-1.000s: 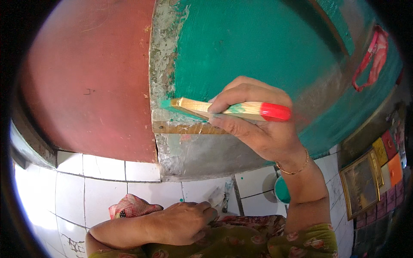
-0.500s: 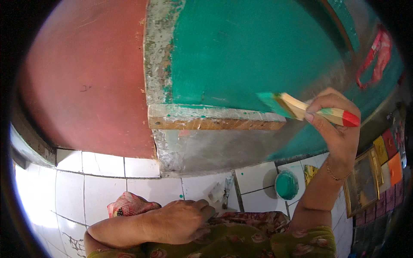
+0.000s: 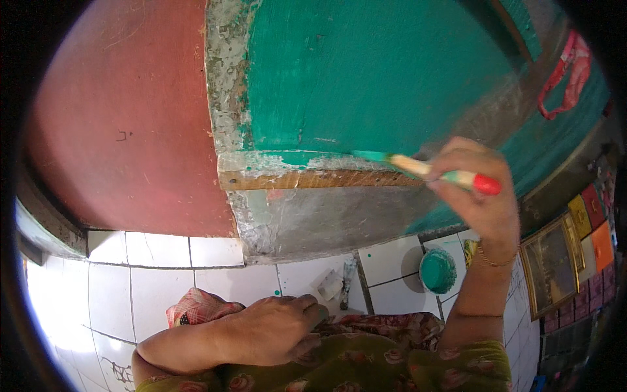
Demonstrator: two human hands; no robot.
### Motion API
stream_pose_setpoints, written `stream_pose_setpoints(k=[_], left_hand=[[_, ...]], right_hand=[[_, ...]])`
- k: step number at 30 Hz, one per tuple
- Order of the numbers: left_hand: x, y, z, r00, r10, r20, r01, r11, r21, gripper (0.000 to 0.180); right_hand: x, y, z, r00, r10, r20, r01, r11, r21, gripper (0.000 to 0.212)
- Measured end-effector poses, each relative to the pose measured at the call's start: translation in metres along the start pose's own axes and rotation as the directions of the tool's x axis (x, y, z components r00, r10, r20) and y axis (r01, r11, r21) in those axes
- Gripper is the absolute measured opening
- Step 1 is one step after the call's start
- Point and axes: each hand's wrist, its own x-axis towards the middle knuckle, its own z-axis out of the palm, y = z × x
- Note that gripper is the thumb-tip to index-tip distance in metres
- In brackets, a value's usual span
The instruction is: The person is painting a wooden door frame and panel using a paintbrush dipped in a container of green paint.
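My right hand (image 3: 475, 186) grips a paintbrush (image 3: 408, 164) by its pale wooden handle, which ends in a red tip. Green paint coats the bristles, which touch the top of the wooden ledge (image 3: 313, 179) where it meets the green-painted wall (image 3: 366, 78). Some green has been laid along that whitish, worn ledge top. Low in front of me, my left hand (image 3: 281, 326) rests by my lap with its fingers curled in. Nothing shows in it, though the palm side is hidden.
A tub of green paint (image 3: 437, 271) stands on the white tiled floor (image 3: 163, 300). Left of it lies a paint-stained tool (image 3: 346, 281). The reddish panel (image 3: 130, 130) fills the left. At right are a red strap (image 3: 568, 78) and a gold-framed picture (image 3: 552, 264).
My right hand and the paintbrush have moved left and slightly nearer, bringing the bristles along the ledge. My left hand stays in place. The view has shifted a little.
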Motion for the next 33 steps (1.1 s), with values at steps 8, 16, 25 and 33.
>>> stream_pose_setpoints(k=[8,16,25,33], left_hand=[[0.007,0.001,0.007,0.999,-0.038,0.015,0.037,0.998,0.049,0.047],[0.017,0.007,0.013,0.998,-0.063,0.01,0.063,0.996,0.064,0.045],[0.029,0.005,0.018,0.999,-0.048,0.021,0.046,0.997,0.069,0.044],[0.041,0.008,0.021,0.998,-0.039,0.047,0.035,0.996,0.081,0.046]], right_hand=[[-0.001,-0.019,0.007,0.944,-0.181,-0.276,0.2,0.979,0.04,0.014],[-0.013,0.003,0.008,0.991,-0.134,0.027,0.134,0.991,0.002,0.017],[-0.047,0.013,-0.031,0.932,-0.046,-0.361,0.039,0.999,-0.025,0.012],[-0.05,0.004,0.017,0.988,-0.084,-0.126,0.079,0.996,-0.045,0.015]])
